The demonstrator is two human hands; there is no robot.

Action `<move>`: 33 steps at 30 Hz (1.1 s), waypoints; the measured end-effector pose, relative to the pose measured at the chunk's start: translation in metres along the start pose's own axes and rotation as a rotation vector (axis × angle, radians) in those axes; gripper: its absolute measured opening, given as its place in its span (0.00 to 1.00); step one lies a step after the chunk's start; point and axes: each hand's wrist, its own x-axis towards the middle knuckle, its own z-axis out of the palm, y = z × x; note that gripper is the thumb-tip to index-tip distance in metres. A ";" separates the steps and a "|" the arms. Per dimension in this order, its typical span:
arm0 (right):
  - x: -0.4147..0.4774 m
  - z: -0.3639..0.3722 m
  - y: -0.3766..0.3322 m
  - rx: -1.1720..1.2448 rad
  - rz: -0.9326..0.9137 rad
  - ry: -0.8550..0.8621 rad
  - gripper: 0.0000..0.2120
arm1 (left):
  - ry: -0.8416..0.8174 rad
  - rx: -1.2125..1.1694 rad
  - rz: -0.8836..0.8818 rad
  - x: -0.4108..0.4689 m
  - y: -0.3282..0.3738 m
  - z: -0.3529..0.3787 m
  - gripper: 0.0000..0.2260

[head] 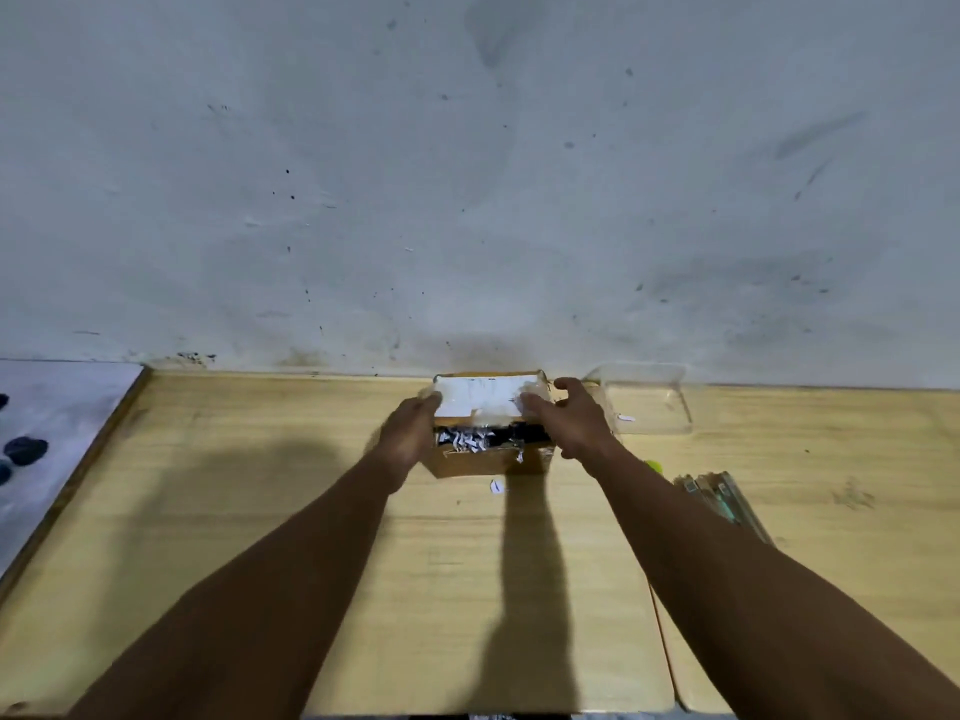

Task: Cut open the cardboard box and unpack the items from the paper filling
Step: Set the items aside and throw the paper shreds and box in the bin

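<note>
- The cardboard box (485, 426) sits on the wooden table (260, 511) against the wall, at about 12 o'clock from the person.
- Its white-labelled flap (480, 396) is lifted — shredded paper filling (470, 440) shows in the gap beneath.
- The left hand (408, 433) grips the flap's left end.
- The right hand (574, 420) holds the right end, fingers spread.
- A clear plastic container (649, 397) stands just beside the box at 3 o'clock.

Small brown cardboard box (488, 459) on the table, between left hand (410, 428) and right hand (576, 420), both touching its sides. Far top flap with white label (480, 397) raised under their fingertips. Shredded black-white paper filling (470, 439) visible in the opening.
</note>
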 end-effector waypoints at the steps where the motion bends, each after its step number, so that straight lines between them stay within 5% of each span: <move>1: 0.004 0.007 0.002 0.001 0.009 -0.007 0.33 | -0.001 -0.036 -0.007 0.006 -0.002 0.006 0.21; 11: 0.016 0.036 0.013 0.097 0.126 -0.029 0.34 | -0.056 -0.155 -0.008 0.027 -0.012 0.028 0.22; 25: -0.066 0.018 0.009 -0.133 0.077 0.094 0.46 | -0.006 -0.003 0.021 -0.048 -0.010 0.013 0.24; 29: -0.115 0.007 0.016 -0.198 0.195 -0.044 0.51 | -0.082 0.116 -0.066 -0.083 -0.025 -0.001 0.27; 33: -0.154 -0.013 0.031 -0.328 0.343 -0.321 0.48 | -0.336 0.323 -0.283 -0.127 -0.043 -0.010 0.30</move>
